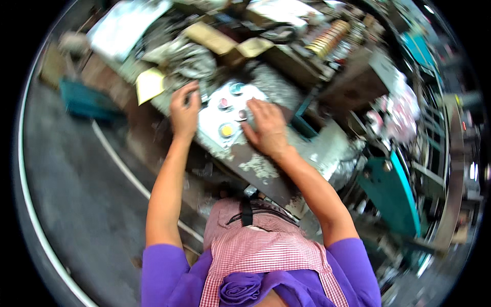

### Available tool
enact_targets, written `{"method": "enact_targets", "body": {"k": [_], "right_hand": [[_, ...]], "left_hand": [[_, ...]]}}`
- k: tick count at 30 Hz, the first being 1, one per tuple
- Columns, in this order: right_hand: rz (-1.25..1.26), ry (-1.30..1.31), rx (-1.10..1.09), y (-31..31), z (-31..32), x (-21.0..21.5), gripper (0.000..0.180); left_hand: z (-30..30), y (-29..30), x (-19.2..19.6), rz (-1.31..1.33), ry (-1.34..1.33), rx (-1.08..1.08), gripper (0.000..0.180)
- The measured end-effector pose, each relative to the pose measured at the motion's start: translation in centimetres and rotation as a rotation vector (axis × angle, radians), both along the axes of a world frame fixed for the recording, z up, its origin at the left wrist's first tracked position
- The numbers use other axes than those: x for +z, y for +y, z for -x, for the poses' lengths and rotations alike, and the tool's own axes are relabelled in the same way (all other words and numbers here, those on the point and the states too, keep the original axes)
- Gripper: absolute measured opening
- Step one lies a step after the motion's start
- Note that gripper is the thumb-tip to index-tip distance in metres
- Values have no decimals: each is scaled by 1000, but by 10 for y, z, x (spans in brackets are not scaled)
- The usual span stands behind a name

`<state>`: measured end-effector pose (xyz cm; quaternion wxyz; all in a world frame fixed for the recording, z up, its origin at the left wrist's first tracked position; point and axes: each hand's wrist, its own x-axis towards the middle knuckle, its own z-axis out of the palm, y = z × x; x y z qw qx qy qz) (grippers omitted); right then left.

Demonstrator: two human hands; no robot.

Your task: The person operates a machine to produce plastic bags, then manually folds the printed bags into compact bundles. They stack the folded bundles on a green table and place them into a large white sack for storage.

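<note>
A white sheet or board lies on the workbench, its outline blurred. Small round pieces sit on it: a teal one, a pinkish red one, a yellow one and a darker one. My left hand is at the sheet's left edge, fingers curled in; whatever they hold, if anything, is too blurred to make out. Across the sheet's right side rests my right hand, fingers stretched out, the thumb close to the darker round piece.
Behind the sheet are crumpled grey cloth, a cardboard box and a yellow paper. A rusty metal box, a plastic bag and a teal panel stand to the right. Grey floor extends at left.
</note>
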<state>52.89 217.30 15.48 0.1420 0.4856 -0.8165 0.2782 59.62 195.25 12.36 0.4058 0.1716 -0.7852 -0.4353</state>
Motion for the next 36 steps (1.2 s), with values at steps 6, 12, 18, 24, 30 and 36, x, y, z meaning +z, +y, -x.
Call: {"method": "enact_targets", "body": {"k": [6, 12, 18, 24, 30, 36], "right_hand": [[223, 14, -21, 68, 3, 70, 52], [414, 429, -273, 217, 65, 187, 39], [-61, 377, -893, 372, 182, 188, 75], [-504, -195, -1073, 439, 275, 152, 119], [-737, -446, -976, 446, 329, 107, 133], [-1024, -563, -882, 429, 351, 63, 136]], "left_hand": [[6, -1, -11, -65, -45, -58, 18], [-2, -7, -12, 69, -123, -34, 19], [2, -6, -12, 98, -189, 38, 25], [2, -7, -12, 143, -233, 124, 25], [1, -5, -10, 209, -282, 170, 24], [-2, -4, -9, 262, -340, 215, 24]]}}
